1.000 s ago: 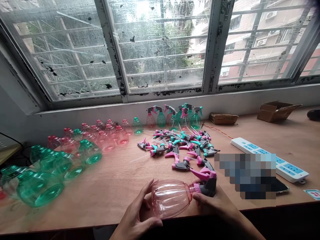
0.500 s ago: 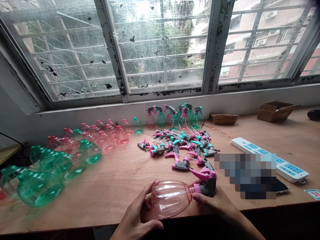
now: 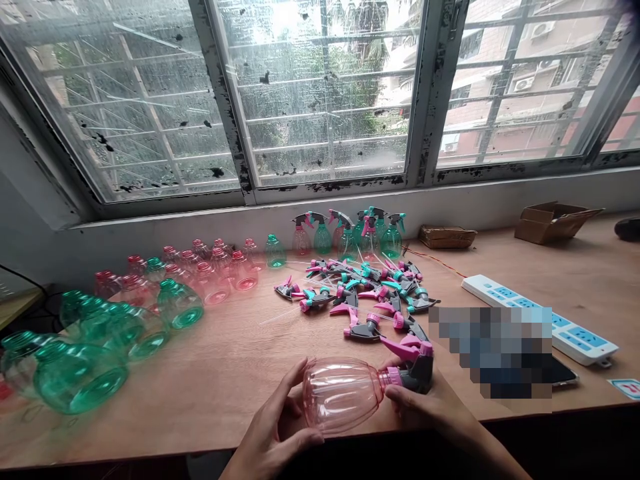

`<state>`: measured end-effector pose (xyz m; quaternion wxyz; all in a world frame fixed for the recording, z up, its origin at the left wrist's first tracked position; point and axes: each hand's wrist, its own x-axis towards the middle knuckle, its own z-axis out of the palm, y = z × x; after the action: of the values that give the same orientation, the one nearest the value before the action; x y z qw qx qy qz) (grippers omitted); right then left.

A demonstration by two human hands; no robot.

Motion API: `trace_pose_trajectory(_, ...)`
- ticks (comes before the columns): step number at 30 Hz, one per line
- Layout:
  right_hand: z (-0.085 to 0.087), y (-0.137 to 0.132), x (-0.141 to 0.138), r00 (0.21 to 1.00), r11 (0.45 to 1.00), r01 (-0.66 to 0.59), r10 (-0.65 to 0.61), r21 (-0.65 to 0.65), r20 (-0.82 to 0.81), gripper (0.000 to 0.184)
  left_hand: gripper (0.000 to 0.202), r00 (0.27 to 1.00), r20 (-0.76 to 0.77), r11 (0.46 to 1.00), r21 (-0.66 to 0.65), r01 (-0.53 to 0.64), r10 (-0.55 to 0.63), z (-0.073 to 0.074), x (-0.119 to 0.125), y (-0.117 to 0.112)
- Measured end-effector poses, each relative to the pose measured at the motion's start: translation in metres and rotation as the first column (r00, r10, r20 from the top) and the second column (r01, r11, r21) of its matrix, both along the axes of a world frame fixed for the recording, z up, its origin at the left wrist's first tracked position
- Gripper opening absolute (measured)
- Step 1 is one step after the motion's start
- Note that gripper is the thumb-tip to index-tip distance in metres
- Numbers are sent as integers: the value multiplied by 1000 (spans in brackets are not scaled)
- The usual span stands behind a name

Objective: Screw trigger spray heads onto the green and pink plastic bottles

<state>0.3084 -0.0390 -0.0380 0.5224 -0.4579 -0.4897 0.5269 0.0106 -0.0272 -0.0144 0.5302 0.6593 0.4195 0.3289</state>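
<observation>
A clear pink spray bottle (image 3: 343,395) lies on its side in the air at the table's front edge, its base to the left. My left hand (image 3: 280,417) cups that base, with the thumb below and the fingers behind. At the neck, my right hand (image 3: 413,400) pinches the pink collar between thumb and fingers. The grey and pink trigger head (image 3: 419,367) sits on the neck and points up and to the right. Beyond the bottle lies a heap of loose trigger heads (image 3: 365,290) with thin clear tubes.
Headless green bottles (image 3: 83,380) and pink bottles (image 3: 213,283) stand at the left. Several bottles with heads (image 3: 323,237) line the wall. A power strip (image 3: 540,320), a partly blurred phone (image 3: 563,373) and cardboard boxes (image 3: 550,223) occupy the right side.
The bottle's base has tilted very slightly upward with my left hand. Both hands otherwise keep the same hold, and the things on the table have not moved.
</observation>
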Motion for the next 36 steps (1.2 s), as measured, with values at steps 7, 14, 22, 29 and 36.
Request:
trace_pose_trajectory(7,0,0,0,1000,1000,1,-2,-13,-14,44,87,999,-42,999,36,17,-15,0,-1,1)
trace_pose_trajectory(14,2,-1,0,1000,1000,-30,30,7,9,40,101,998,-64,998,62,4,0,-4,-1,6)
trace_pose_trajectory(22,0,-1,1,1000,1000,-10,10,8,22,39,95,996,9,995,46,89,-90,1,-1,3)
trace_pose_trajectory(29,1,0,-1,1000,1000,3,-3,7,25,40,90,995,76,997,-9,71,-71,1,1,3)
trace_pose_trajectory(36,-3,1,1,999,999,-31,31,-9,4,42,100,999,-46,999,30,11,-10,-1,0,5)
